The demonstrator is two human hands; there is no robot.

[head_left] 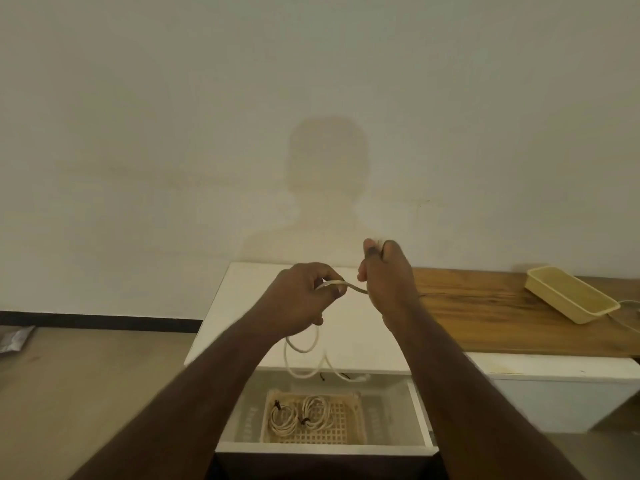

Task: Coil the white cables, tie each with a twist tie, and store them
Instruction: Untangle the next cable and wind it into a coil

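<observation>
Cable work is in the middle of a coil, by my judgement, and two finished coils lie already in the store. Far to the left of the grip only a grey bag (14, 341) lies on the floor. The left hand (304, 299) is closed around the white cable (349, 287), which comes out between thumb and fingers as a short flat piece. From this hand the cable runs almost level to the right, into the right hand (386, 275), which pinches it with raised fingers; what exactly the fingertips hold I cannot tell. So the long axis of the held piece lies left to right between the two grips, and both hands are on it. The loose rest hangs below the left hand in loops (304, 355) over the white cabinet top (242, 306), with a twist tie (322, 377) near its front edge. Further below the grip stands the open drawer (420, 414), and in its basket (349, 427) rest two tied coils (301, 412). I think the next loop must be fed from below. Well to the right of the grip sits a yellow tray (571, 296) on the wooden board (485, 317).
</observation>
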